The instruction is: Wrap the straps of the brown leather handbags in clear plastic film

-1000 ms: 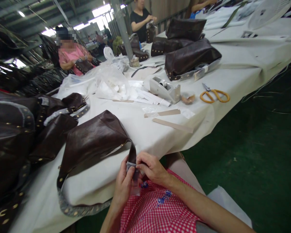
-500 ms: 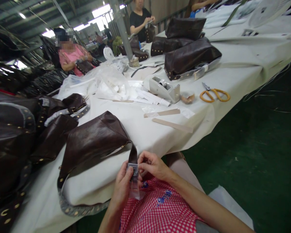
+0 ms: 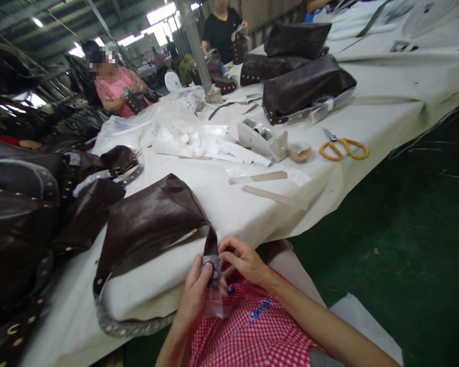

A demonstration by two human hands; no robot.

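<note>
Since steadying seems needed, the strap [image 3: 211,243] is being pinched by the left hand [image 3: 196,280] off the table's [image 3: 248,224] edge. The right hand [image 3: 245,261] is being held curled; pinch unclear.

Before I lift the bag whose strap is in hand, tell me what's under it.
The bag rests on the white table cover, which shows around it; the bag itself hides whatever lies directly beneath.

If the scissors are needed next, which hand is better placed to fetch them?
Probably the right hand: it is nearer the scissors, which lie off to its side. The left hand grips the strap at its plastic wrap, so it seems less free.
</note>
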